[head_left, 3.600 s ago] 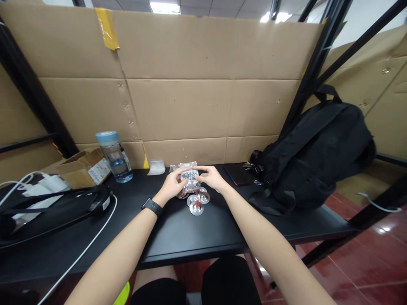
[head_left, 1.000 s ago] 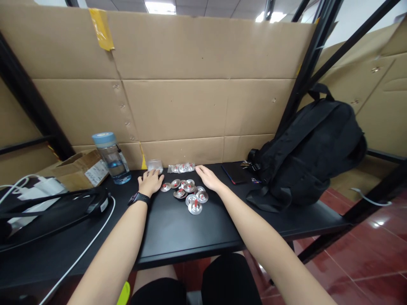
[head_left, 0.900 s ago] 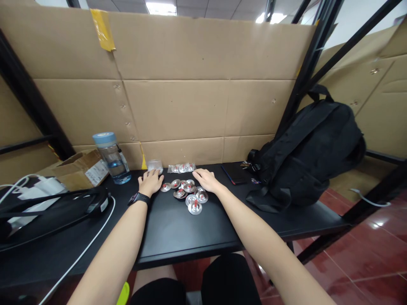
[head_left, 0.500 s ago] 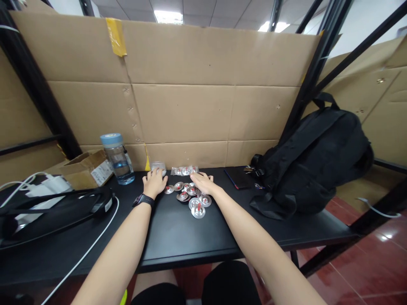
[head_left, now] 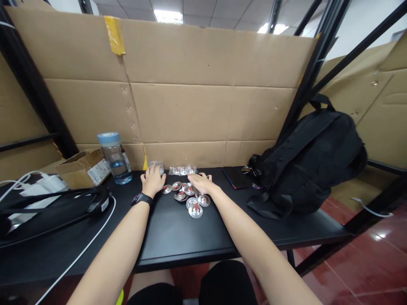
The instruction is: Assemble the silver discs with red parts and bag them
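Note:
A loose pile of silver finger cymbals (head_left: 195, 211) with red loops lies on the black table (head_left: 184, 241), between my two hands. My left hand (head_left: 153, 181) rests palm down to the left of the pile, its fingers spread. Its fingertips reach a small clear plastic bag (head_left: 158, 163); whether they press on it I cannot tell. At the pile's back right edge is my right hand (head_left: 201, 183), flat with fingers stretched out and thumb apart. Just behind the pile lies a clear packet of more cymbals (head_left: 182, 170).
A water bottle (head_left: 115, 159), an open cardboard box (head_left: 84, 169), a black bag (head_left: 57, 209) and white chargers (head_left: 47, 185) stand left. To the right are a dark notebook (head_left: 235, 178), keys (head_left: 246, 169) and a black backpack (head_left: 311, 156). A cardboard wall (head_left: 184, 110) closes the back.
The whole view has shifted slightly. Both hands and the cymbals keep nearly the same places relative to each other.

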The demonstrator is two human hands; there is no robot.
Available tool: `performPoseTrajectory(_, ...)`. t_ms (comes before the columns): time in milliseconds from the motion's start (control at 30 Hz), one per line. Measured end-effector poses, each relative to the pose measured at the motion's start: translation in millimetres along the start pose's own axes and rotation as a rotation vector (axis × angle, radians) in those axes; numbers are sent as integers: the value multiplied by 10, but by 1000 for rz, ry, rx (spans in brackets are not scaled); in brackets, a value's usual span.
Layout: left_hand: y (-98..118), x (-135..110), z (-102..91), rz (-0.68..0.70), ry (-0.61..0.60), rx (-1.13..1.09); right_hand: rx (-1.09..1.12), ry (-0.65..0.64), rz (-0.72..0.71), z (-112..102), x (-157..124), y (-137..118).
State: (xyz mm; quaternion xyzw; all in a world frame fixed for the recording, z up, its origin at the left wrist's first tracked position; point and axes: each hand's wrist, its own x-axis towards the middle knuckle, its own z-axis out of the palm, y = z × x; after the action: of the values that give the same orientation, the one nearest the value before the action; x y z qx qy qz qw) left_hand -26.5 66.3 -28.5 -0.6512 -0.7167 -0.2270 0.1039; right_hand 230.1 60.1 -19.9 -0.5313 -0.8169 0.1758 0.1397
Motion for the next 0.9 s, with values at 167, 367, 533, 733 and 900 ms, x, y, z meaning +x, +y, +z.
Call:
performPoseTrajectory(167,5,2,-8,-9,-22,-7,-63,75,12,10,11,45)
performPoseTrajectory(367,3,4,-14,-11,-47,-6,-47,13,74,5,38,110)
performPoseTrajectory(533,-24,13,-8,-18,-78,-10,-152,123,115,-27,14,117)
performPoseTrajectory(733,-71,32,9,-10,-131,-13,-254,206,93,-40,-11,312)
performPoseTrajectory(900,-93,52,28,-13,-180,-15,-247,154,136,-63,-10,382)
